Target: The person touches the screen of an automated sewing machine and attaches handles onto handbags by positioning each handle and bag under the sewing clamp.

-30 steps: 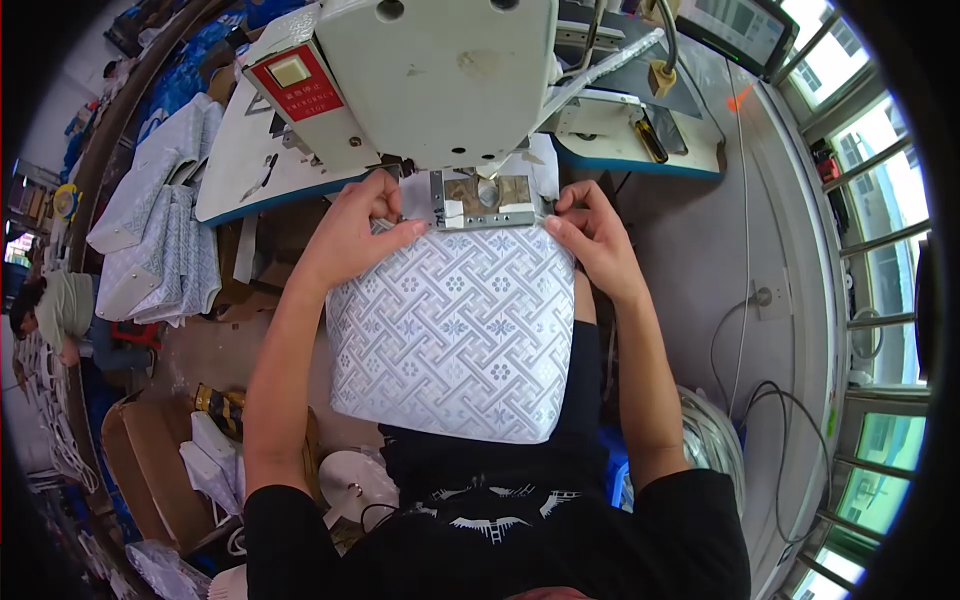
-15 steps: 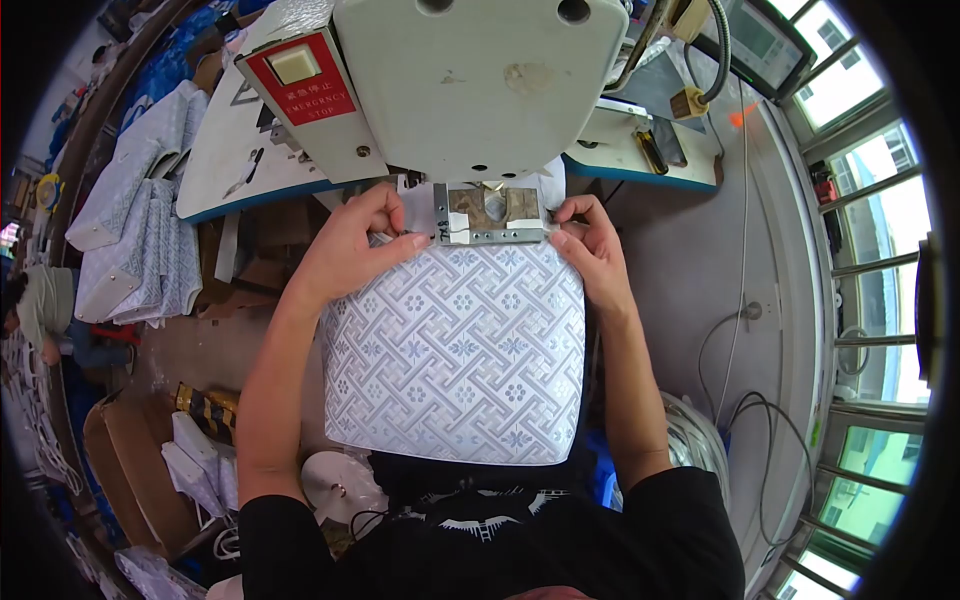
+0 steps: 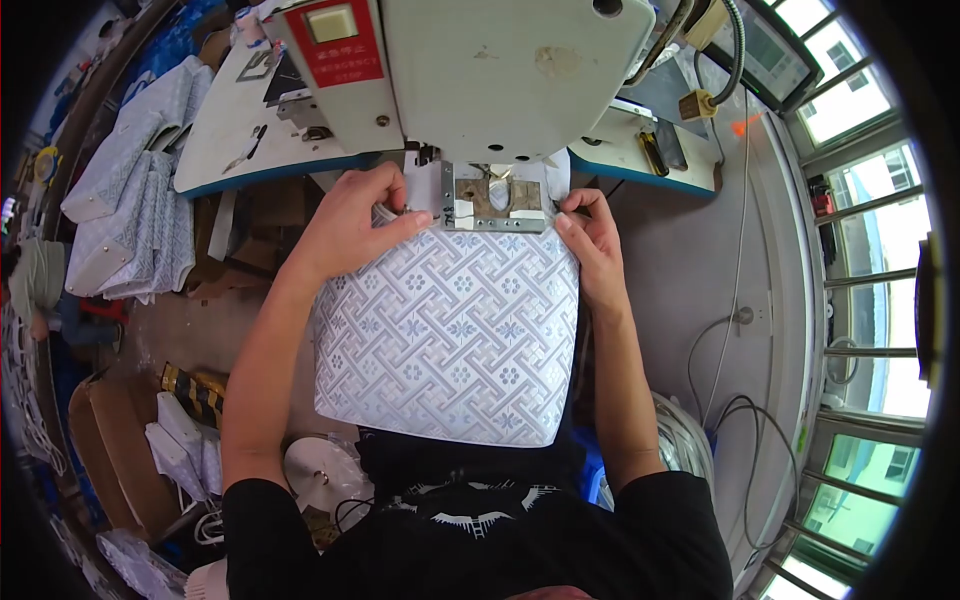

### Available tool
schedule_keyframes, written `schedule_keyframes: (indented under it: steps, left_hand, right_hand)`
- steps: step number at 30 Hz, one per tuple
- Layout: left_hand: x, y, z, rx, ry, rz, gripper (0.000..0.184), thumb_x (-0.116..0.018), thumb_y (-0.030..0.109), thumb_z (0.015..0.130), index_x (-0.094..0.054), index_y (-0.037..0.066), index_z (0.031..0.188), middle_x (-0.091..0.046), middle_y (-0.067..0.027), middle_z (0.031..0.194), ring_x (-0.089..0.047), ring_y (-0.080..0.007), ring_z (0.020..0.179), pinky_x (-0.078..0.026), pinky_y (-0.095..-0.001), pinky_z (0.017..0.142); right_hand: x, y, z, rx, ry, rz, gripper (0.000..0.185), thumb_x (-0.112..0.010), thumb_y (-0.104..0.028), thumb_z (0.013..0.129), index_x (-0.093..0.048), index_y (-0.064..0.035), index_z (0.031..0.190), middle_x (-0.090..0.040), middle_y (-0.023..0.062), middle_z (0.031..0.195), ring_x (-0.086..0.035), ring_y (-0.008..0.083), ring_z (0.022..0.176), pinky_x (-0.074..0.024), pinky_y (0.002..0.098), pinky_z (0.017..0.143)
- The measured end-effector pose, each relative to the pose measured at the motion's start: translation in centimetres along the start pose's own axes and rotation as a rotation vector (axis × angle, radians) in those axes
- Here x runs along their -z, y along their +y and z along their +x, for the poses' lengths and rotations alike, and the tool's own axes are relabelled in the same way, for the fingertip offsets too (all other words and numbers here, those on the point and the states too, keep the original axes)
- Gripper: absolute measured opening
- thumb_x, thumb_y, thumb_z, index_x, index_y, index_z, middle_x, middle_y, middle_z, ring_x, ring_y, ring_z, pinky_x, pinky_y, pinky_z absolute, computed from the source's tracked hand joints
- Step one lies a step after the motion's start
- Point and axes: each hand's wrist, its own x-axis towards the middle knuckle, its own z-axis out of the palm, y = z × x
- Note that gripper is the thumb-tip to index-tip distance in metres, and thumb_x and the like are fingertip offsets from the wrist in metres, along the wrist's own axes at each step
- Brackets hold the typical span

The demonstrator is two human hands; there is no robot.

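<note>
A white and grey patterned fabric panel [image 3: 445, 330] hangs from the sewing machine [image 3: 510, 80] toward my lap. Its far edge lies at the metal clamp frame [image 3: 497, 222] under the machine head. My left hand [image 3: 365, 220] pinches the panel's far left corner between thumb and fingers, just left of the frame. At the far right corner, my right hand [image 3: 592, 240] pinches the edge close to the frame. White material [image 3: 425, 180] shows behind the clamp frame. The fingertips of both hands partly hide the corners.
Small snips [image 3: 246, 148] lie on the white machine table [image 3: 215, 150]. Stacked patterned pieces [image 3: 135, 200] hang at the left, above a cardboard box [image 3: 120, 450]. An emergency stop panel [image 3: 335, 45] is on the machine. Cables [image 3: 760, 410] run along the right wall near the windows.
The view has shifted slightly, so the panel and clamp frame sit a little higher and the machine head further right. Both hands stay at the panel's far corners.
</note>
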Motion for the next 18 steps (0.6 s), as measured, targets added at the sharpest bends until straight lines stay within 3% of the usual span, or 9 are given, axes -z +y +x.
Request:
schedule_keyframes:
  steps: [3, 6, 10, 12, 15, 18]
  left_hand:
    - [0.2, 0.8, 0.3, -0.166, 0.081, 0.278, 0.041, -0.082, 0.035, 0.091, -0.054, 0.006, 0.089, -0.056, -0.0043, 0.074, -0.052, -0.0207, 0.071, -0.045, -0.0345, 0.068]
    - [0.6, 1.3, 0.5, 0.034, -0.089, 0.134, 0.038, -0.081, 0.032, 0.093, -0.052, 0.008, 0.085, -0.046, 0.0038, 0.080, -0.046, -0.0084, 0.076, -0.040, -0.0285, 0.068]
    - [0.3, 0.1, 0.8, 0.069, -0.082, 0.002, 0.049, -0.084, 0.040, 0.090, -0.053, 0.005, 0.079, -0.050, -0.0039, 0.072, -0.046, -0.0171, 0.069, -0.043, -0.0342, 0.064]
    - [0.0, -0.7, 0.9, 0.031, -0.084, -0.010, 0.049, -0.084, 0.042, 0.090, -0.053, 0.006, 0.079, -0.049, -0.0015, 0.071, -0.043, -0.0144, 0.068, -0.041, -0.0332, 0.062]
    - [-0.1, -0.7, 0.6, 0.038, -0.123, -0.018, 0.050, -0.084, 0.043, 0.091, -0.052, 0.007, 0.077, -0.048, 0.0003, 0.070, -0.043, -0.0123, 0.068, -0.039, -0.0328, 0.061]
    - [0.8, 2.0, 1.4, 0.158, -0.168, 0.023, 0.046, -0.081, 0.033, 0.095, -0.048, 0.006, 0.077, -0.041, 0.0003, 0.069, -0.038, -0.0113, 0.065, -0.034, -0.0325, 0.059]
  right_hand:
    - [-0.8, 0.3, -0.1, 0.022, 0.078, -0.038, 0.023, -0.066, -0.004, 0.103, -0.050, -0.0060, 0.119, -0.060, -0.0027, 0.090, -0.052, 0.0007, 0.078, -0.0423, 0.0181, 0.073]
    - [-1.2, 0.0, -0.5, 0.052, 0.095, 0.015, 0.020, -0.066, -0.005, 0.104, -0.052, -0.0072, 0.117, -0.058, -0.0037, 0.094, -0.053, 0.0010, 0.083, -0.0429, 0.0183, 0.076]
    - [0.8, 1.7, 0.4, 0.146, 0.056, -0.094, 0.018, -0.067, -0.006, 0.103, -0.055, -0.0074, 0.117, -0.056, -0.0019, 0.107, -0.051, 0.0028, 0.091, -0.0412, 0.0192, 0.082]
    - [0.8, 1.8, 0.8, 0.218, 0.056, -0.155, 0.018, -0.068, -0.005, 0.103, -0.056, -0.0071, 0.117, -0.057, -0.0028, 0.104, -0.052, 0.0029, 0.092, -0.0407, 0.0187, 0.084]
    - [0.9, 1.8, 0.1, 0.145, 0.060, -0.064, 0.017, -0.068, -0.004, 0.102, -0.058, -0.0065, 0.116, -0.057, -0.0027, 0.103, -0.052, 0.0035, 0.093, -0.0411, 0.0191, 0.085]
    - [1.2, 1.7, 0.3, 0.143, 0.010, 0.031, 0.020, -0.070, -0.004, 0.102, -0.057, -0.0068, 0.117, -0.064, -0.0007, 0.104, -0.058, 0.0047, 0.094, -0.0472, 0.0204, 0.082]
